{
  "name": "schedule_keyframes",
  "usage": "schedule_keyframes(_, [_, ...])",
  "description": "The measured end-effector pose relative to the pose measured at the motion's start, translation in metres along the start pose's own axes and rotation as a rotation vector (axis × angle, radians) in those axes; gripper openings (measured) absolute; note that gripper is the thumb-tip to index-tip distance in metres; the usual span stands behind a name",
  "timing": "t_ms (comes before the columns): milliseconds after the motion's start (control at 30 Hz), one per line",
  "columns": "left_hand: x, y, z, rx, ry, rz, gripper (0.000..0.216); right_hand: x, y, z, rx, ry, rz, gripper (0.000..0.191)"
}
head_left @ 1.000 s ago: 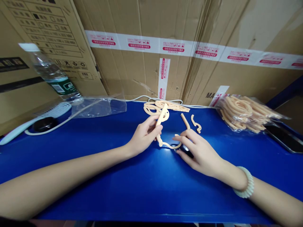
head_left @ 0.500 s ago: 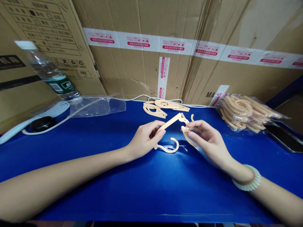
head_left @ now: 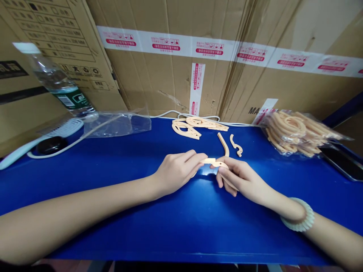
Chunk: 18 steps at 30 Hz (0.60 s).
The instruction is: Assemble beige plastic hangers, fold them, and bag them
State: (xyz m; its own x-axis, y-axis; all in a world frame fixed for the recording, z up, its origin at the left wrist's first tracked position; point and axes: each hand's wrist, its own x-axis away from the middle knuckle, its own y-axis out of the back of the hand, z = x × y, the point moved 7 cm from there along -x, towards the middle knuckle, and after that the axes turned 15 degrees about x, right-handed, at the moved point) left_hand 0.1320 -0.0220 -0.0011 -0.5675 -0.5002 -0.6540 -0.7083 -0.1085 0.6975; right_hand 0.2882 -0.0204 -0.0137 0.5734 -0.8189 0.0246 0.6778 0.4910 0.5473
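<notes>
My left hand point(head_left: 180, 170) is closed on one end of a beige plastic folding hanger part point(head_left: 209, 161), its fingers covering most of that end. At the part's other end, a curved piece with a small hole sits pinched in my right hand point(head_left: 241, 177), a bracelet on that wrist. The two pieces meet between my fingertips; whether they are joined I cannot tell. Just beyond my right hand lie a loose slim hanger arm point(head_left: 223, 144) and a small S-shaped hook point(head_left: 236, 146). Folded beige hangers point(head_left: 185, 129) rest farther back on the blue table point(head_left: 170, 226).
Bagged beige hangers point(head_left: 295, 130) lie at the right, beside a dark phone point(head_left: 344, 162). To the left are a water bottle point(head_left: 62, 87), a pale hairbrush point(head_left: 56, 132), a black round object point(head_left: 51, 145) and a clear plastic bag point(head_left: 121, 124). Cardboard boxes point(head_left: 170, 79) stand behind.
Both hands have come lower, and the held parts have gone from a raised angle to nearly level. The hook seen under my left hand is now hidden. Loose pieces behind my right hand are uncovered.
</notes>
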Motion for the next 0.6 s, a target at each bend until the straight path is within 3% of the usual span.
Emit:
schedule_keyframes(233, [-0.001,-0.007,-0.007,-0.182,-0.079,0.13,0.035,-0.001,-0.007,-0.008,-0.052,-0.107,0.009,0.039])
schedule_keyframes(400, [-0.004,-0.008,-0.007,-0.07,0.052,0.248,0.037,0.003,-0.003,0.002,0.084,-0.072,-0.068,0.041])
schedule_keyframes(600, [-0.003,-0.008,0.0,0.142,0.227,0.246,0.035,0.011,0.004,0.018,0.397,0.112,-0.23,0.037])
